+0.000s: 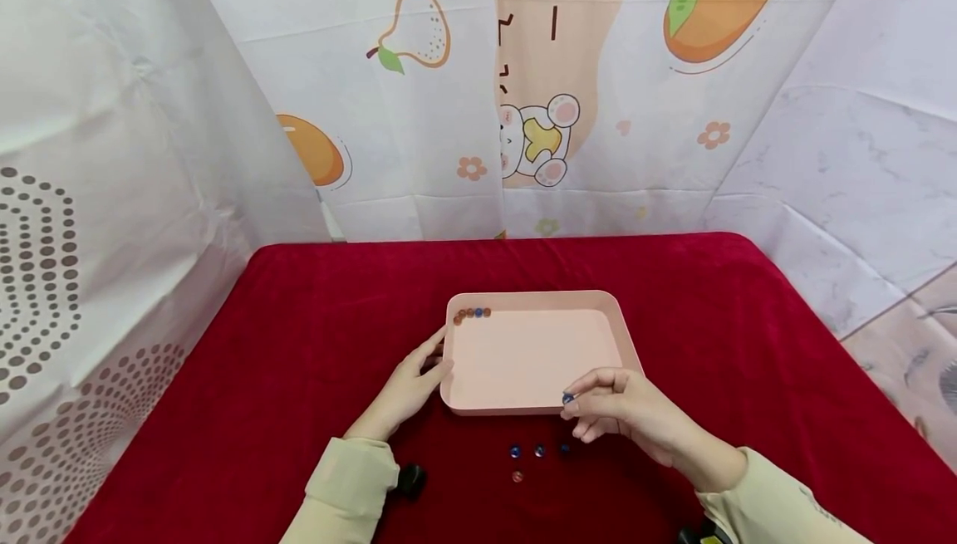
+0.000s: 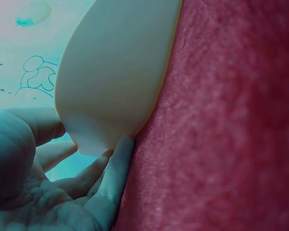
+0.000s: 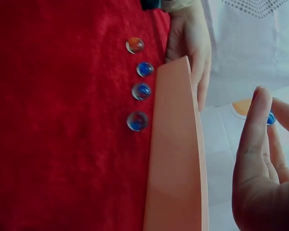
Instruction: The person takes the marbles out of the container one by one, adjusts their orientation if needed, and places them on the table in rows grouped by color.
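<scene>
Blue marble [image 1: 568,398] pinched in your right hand [image 1: 620,411], tray [image 1: 534,407] lay at 11 o'clock; left hand [image 1: 411,386] relaxed, steadied tray's 9 o'clock edge.

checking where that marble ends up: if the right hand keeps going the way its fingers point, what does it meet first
The right hand pinches a blue marble at the tray's near rim, fingers pointing left and slightly away. Going straight on, it would probably cross the rim and meet the tray floor first; its height above the tray is unclear.
</scene>
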A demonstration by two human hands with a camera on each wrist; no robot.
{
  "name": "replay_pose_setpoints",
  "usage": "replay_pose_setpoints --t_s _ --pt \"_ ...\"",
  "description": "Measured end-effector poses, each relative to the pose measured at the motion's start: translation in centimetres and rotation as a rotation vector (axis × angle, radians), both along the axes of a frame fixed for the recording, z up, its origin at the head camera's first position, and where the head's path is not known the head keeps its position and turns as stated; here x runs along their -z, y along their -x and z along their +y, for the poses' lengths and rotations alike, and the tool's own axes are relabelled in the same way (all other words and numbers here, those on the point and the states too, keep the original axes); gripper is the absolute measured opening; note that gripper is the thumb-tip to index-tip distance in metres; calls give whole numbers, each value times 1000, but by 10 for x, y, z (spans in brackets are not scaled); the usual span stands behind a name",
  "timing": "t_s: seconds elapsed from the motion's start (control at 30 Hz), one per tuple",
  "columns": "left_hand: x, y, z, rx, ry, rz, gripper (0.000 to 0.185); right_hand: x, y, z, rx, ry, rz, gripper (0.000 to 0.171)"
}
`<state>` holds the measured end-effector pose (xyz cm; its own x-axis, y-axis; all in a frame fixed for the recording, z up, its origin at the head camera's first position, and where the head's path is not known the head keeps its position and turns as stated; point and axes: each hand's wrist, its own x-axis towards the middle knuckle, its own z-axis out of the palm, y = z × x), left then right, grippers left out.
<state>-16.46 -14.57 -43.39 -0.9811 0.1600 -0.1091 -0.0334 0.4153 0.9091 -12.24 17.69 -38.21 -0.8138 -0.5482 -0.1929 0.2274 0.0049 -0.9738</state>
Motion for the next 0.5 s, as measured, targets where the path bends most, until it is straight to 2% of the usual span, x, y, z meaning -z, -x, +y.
replay_pose_setpoints --t_s 0.23,0.5 --pt "0 1 0 -3 3 3 58 4 -12 6 -31 -10 6 14" --pt "3 2 0 1 5 12 58 14 -18 16 -37 -11 23 14"
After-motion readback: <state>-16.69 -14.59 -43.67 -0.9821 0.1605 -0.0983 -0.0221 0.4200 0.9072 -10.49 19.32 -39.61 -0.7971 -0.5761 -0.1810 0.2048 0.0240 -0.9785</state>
